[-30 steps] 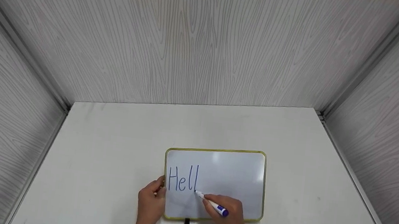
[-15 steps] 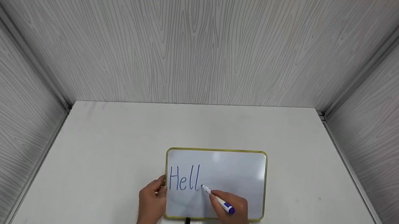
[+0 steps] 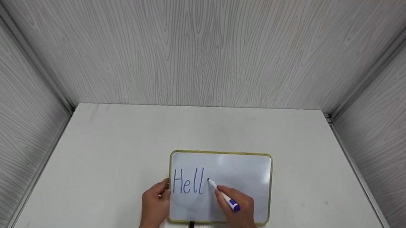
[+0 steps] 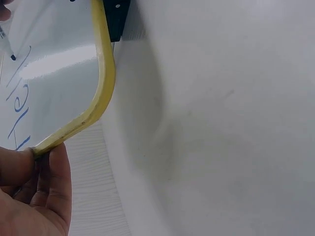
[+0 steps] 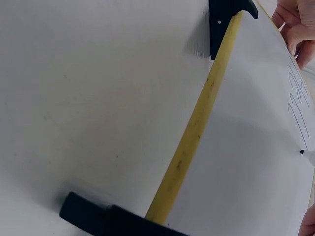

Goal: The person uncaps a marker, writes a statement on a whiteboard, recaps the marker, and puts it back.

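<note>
A small whiteboard (image 3: 242, 171) with a yellow frame has "Hell" written on it in blue. My left hand (image 3: 156, 201) grips its left edge; the left wrist view shows the thumb (image 4: 15, 166) on the front and the other fingers behind the frame. My right hand (image 3: 240, 208) pinches a white marker (image 3: 224, 195) with a blue end. The marker's dark tip is just right of the last "l", and whether it touches the surface I cannot tell. In the right wrist view, part of the marker (image 5: 308, 156) shows at the right edge.
A black piece (image 3: 191, 227) sticks out from the board's lower edge; the right wrist view has a black piece (image 5: 219, 29) at the frame and another black part (image 5: 118, 221) lower down. White tabletop (image 3: 116, 146) surrounds the board, with wood-grain panels (image 3: 202, 46) behind and at both sides.
The marker in my right hand has moved right and up, from the foot of the last "l" to beside its middle. My left hand keeps its grip on the board's edge.
</note>
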